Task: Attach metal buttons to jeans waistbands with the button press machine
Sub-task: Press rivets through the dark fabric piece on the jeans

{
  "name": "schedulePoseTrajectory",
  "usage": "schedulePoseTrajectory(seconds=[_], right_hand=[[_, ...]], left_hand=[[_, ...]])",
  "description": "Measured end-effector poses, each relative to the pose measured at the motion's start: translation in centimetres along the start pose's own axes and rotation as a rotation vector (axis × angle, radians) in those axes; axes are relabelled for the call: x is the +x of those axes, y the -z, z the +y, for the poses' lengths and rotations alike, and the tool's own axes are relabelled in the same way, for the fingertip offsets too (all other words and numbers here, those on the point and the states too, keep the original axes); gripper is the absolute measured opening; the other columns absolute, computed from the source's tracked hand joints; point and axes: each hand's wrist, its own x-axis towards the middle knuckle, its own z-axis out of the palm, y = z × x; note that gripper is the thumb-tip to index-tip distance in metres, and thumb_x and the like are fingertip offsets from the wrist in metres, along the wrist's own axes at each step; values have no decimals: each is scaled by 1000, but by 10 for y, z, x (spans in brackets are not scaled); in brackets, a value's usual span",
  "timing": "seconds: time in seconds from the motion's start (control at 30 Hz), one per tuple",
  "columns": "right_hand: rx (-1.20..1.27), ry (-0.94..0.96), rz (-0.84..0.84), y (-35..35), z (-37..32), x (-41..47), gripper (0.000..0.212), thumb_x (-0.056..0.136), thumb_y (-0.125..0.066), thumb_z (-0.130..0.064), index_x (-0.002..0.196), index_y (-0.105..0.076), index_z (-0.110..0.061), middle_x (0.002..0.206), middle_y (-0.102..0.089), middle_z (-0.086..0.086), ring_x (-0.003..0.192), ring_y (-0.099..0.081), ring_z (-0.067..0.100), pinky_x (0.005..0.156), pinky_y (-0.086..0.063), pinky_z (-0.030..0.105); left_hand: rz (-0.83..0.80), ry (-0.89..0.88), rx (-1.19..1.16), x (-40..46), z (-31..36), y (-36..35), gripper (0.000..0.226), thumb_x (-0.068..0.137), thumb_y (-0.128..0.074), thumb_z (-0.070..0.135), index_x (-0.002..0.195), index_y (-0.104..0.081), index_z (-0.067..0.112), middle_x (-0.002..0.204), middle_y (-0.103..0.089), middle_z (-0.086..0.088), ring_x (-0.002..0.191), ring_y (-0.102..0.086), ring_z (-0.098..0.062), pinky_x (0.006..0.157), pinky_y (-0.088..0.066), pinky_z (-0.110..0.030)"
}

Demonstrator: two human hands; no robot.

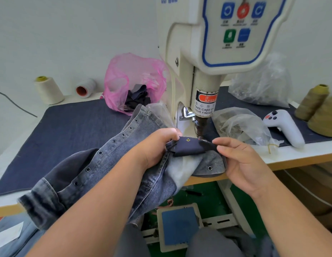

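A grey washed denim garment point(109, 164) with a row of metal snaps lies across the table edge and hangs toward my lap. On top of it sits a small dark fabric strip point(191, 147) carrying one brass button point(188, 139), just in front of the press head point(200, 125) of the cream button press machine point(194, 71). My left hand point(157, 145) pinches the strip's left end together with the denim. My right hand point(241, 160) pinches the strip's right end with thumb and fingers.
A pink plastic bag point(124, 80) of dark scraps stands behind the denim. Clear bags point(241, 125) of metal parts lie right of the machine, beside a white handheld controller point(285, 127). Thread cones point(49, 89) stand at both table ends. A foot pedal point(180, 229) sits below.
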Motion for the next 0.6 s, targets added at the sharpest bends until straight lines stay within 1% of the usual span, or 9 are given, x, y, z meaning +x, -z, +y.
schedulePoseTrajectory(seconds=[0.1,0.17,0.27,0.37,0.4,0.47,0.5,0.53,0.6], right_hand=[[-32,-1,54,-6,-1,-1,12,69,-62,-4,77,-70,-9,73,-69,7,66,-66,15,59,-56,24],[-34,5,76,-6,-1,0,11,68,-62,-5,79,-64,-8,70,-67,5,63,-64,14,58,-55,22],[-15,1,77,-5,-3,2,12,69,-61,-6,81,-63,-8,71,-67,5,63,-64,14,58,-55,23],[-19,-26,71,-2,-6,5,13,70,-59,-5,83,-62,-8,72,-66,7,63,-63,16,55,-56,26],[-37,-40,73,-1,-7,7,13,70,-60,-5,83,-62,-8,72,-65,8,63,-61,17,54,-55,27],[-68,-63,77,2,-8,9,12,70,-62,-6,82,-61,-8,71,-62,8,65,-56,19,54,-53,27],[-72,-69,76,2,-8,9,11,70,-63,-6,81,-61,-8,71,-62,8,66,-55,19,55,-53,27],[-72,-70,72,2,-7,10,11,70,-63,-6,80,-62,-9,71,-61,8,66,-55,19,56,-52,27],[-53,-59,59,2,-7,11,10,70,-63,-6,80,-62,-9,71,-62,7,64,-56,18,58,-52,27]], left_hand=[[32,2,4,-1,-1,0,19,62,-45,16,46,-55,23,49,-47,8,42,-46,-7,42,-37,-13],[59,11,17,-1,-1,-2,19,61,-45,17,45,-53,22,48,-45,8,41,-44,-7,42,-36,-14],[131,27,17,-2,0,-7,19,59,-43,17,42,-52,21,47,-43,6,40,-42,-9,42,-34,-16],[248,67,42,-3,6,-15,7,55,-43,15,53,-49,15,54,-41,-2,48,-38,-17,51,-29,-24],[277,78,56,-4,9,-18,1,58,-46,14,58,-46,13,57,-39,-4,50,-36,-19,52,-27,-26],[315,87,96,-3,9,-17,18,79,-51,9,63,-43,11,63,-38,-6,53,-34,-19,54,-25,-27],[325,81,99,-1,7,-14,26,89,-42,2,65,-42,10,64,-37,-7,55,-33,-20,55,-24,-28],[339,76,98,0,5,-13,30,92,-36,-2,65,-41,10,64,-36,-7,55,-31,-20,55,-23,-28],[356,56,69,-1,5,-13,31,92,-35,-1,63,-42,11,55,-39,-3,51,-34,-19,51,-24,-25]])
